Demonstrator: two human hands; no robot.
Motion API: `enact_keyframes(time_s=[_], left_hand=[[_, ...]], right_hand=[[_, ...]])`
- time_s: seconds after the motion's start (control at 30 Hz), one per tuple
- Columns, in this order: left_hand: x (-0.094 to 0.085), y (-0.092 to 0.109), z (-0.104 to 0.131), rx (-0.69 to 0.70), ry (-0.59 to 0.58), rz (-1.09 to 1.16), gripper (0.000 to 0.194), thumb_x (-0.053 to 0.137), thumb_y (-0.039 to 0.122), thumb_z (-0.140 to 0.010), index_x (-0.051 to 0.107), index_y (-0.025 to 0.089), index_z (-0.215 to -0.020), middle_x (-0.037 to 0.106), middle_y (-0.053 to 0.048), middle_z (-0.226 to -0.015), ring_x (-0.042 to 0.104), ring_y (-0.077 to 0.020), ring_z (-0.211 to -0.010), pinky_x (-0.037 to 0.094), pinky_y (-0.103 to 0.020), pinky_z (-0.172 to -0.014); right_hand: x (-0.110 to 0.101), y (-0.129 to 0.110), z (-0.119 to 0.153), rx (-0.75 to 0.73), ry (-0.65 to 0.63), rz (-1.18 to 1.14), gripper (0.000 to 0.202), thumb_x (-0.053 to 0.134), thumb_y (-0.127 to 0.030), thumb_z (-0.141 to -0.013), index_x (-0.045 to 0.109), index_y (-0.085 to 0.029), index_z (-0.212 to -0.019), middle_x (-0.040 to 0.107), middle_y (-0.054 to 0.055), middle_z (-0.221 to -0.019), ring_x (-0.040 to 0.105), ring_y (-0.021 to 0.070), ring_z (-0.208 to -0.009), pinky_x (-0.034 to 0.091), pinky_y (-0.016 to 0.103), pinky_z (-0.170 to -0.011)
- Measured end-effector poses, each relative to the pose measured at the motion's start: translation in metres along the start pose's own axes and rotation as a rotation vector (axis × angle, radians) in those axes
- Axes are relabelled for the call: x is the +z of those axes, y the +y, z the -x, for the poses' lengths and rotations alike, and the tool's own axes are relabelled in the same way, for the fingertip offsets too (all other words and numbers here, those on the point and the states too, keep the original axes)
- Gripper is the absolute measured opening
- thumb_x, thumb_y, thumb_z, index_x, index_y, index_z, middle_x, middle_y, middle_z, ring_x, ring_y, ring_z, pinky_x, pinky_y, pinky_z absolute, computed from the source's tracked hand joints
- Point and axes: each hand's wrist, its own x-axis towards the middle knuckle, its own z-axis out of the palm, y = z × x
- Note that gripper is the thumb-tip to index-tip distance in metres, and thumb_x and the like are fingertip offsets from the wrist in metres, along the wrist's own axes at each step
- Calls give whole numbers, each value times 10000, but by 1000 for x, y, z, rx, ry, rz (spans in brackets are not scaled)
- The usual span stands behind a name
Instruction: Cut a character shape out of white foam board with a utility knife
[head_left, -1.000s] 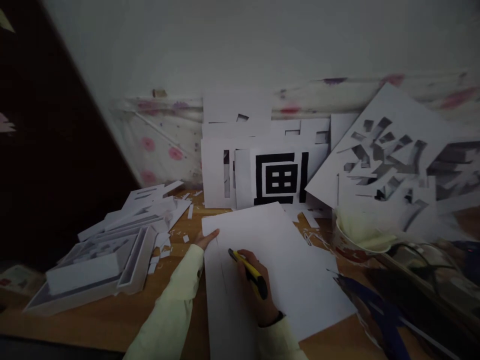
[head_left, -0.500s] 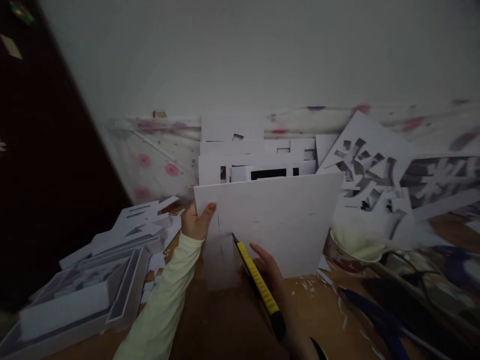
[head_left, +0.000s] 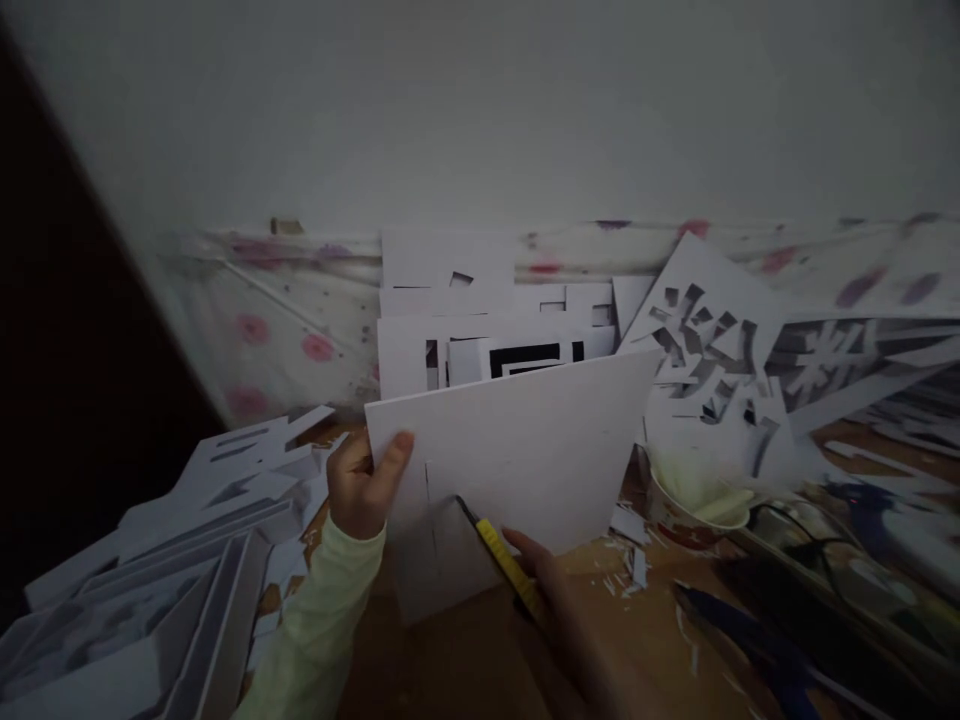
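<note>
A white foam board stands tilted over the brown table, with a few short dark marks or slits on its face. My left hand grips its left edge, thumb on the near face. My right hand holds a yellow utility knife, its dark tip close to the board's lower left part, beside the marks. Whether the tip touches the board, I cannot tell. Most fingers of my right hand are hidden behind the knife or blurred.
White cut boards lean against the wall behind. White box parts lie at left. At right are a board with cutouts, a bowl, a dark blue tool and a blue glue gun. Scraps litter the table.
The board has tilted, its left side lower, and shifted left and down in view with my left hand. The knife's rear end has turned out of sight behind my right hand. The whole view has shifted.
</note>
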Motion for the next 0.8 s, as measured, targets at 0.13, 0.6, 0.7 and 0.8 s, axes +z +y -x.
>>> enact_keyframes(time_s=[0.13, 0.6, 0.7, 0.8], left_hand=[[2, 5, -8, -187, -170, 140, 238, 773, 394, -632, 692, 175, -682, 703, -30, -663, 614, -170, -581, 516, -274, -546], [6, -4, -11, -194, -292, 137, 388, 827, 449, -627, 721, 171, -876, 765, -65, -851, 717, -225, -772, 611, -326, -716], [4, -2, -10, -177, -377, 150, 417, 831, 407, -643, 721, 175, -971, 771, -76, -950, 720, -233, -863, 607, -352, -808], [3, -4, -8, -185, -377, 185, 389, 801, 376, -699, 711, 170, -1017, 765, -82, -1014, 716, -231, -918, 594, -363, -859]], right_hand=[[17, 17, 5, -184, 185, 443, 754, 474, -94, -791, 405, -356, -1494, 757, 88, -1103, 754, 226, -734, 567, 244, -499], [24, 21, 14, -91, 249, 547, 719, 511, -186, -827, 386, -406, -1500, 734, 52, -726, 557, 171, -365, 355, 247, -289], [18, 16, 19, -29, 144, 408, 726, 561, -188, -816, 408, -461, -1471, 727, 39, -721, 579, 169, -419, 406, 248, -333], [18, 10, 23, -13, 129, 407, 771, 562, -176, -804, 364, -460, -1492, 733, 51, -793, 587, 176, -475, 448, 257, -379]])
